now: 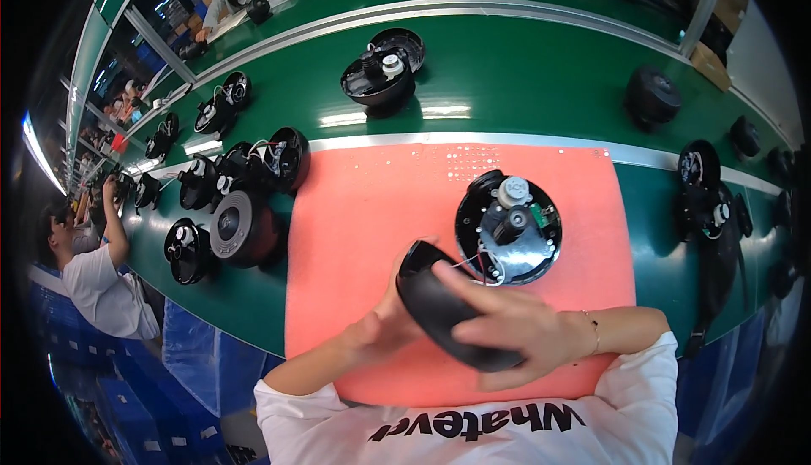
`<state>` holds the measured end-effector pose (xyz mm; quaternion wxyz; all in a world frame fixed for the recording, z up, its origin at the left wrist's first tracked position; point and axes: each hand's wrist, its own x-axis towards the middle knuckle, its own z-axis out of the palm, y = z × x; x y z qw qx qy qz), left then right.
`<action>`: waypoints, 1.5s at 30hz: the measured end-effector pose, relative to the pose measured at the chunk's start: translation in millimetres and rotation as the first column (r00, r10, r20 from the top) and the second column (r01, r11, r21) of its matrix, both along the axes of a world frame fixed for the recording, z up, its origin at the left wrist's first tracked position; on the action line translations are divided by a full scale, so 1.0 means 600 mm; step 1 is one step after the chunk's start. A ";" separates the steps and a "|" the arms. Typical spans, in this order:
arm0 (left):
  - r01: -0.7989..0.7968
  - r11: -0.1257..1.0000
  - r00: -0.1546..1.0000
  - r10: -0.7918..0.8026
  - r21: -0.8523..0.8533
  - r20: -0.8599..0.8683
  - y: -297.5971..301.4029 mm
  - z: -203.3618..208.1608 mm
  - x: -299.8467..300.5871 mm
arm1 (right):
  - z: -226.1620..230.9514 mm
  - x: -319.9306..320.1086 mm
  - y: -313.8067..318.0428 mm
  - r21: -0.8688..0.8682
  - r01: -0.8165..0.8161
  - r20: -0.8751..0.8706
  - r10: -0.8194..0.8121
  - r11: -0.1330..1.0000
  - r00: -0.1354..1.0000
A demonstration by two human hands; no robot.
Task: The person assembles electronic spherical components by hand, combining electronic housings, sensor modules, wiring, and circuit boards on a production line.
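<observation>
The left hand (387,317) is partly curled under the left side of a black shell (435,300), its fingers mostly hidden behind it, holding it up over the near part of the mat (346,228). The right hand (530,330) lies across the shell's outer face from the right, fingers spread wide and slightly blurred; whether it grips or only rests there, I cannot tell. The shell is tilted, a deep curved cup with a smooth, dull skin. Just beyond it, on the mat, sits the base (467,233), a round black bowl lying open side up. Inside are a shiny silver plate (525,256), a squat white cylinder (513,191), a dark ribbed tube (510,226) and a small green board (545,215). Thin, pale wires (492,282) loop from the base toward the shell, passing by the right fingers. The mat is soft-looking, matte and coral pink, with rows of tiny pale dots along its far edge. Around it the green bench (541,97) is glossy, reflecting the lights, and at left stands a rounded black unit (235,224) with a flat, ringed grey face.
</observation>
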<state>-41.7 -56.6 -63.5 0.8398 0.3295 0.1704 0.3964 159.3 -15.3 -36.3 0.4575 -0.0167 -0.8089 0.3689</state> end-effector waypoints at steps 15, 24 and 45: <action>0.095 0.457 0.554 0.714 0.885 -0.428 0.039 0.011 0.048 | -0.020 0.137 -0.022 -0.228 0.358 0.253 -0.301 0.905 0.920; 0.195 0.287 0.506 0.790 0.938 -0.347 0.029 0.020 0.046 | 0.019 0.106 -0.020 -0.106 0.375 0.281 -0.334 0.921 0.900; 0.120 0.547 0.501 0.687 0.828 -0.526 0.010 0.039 0.052 | -0.022 0.134 -0.028 -0.536 0.346 0.301 -0.208 0.770 0.931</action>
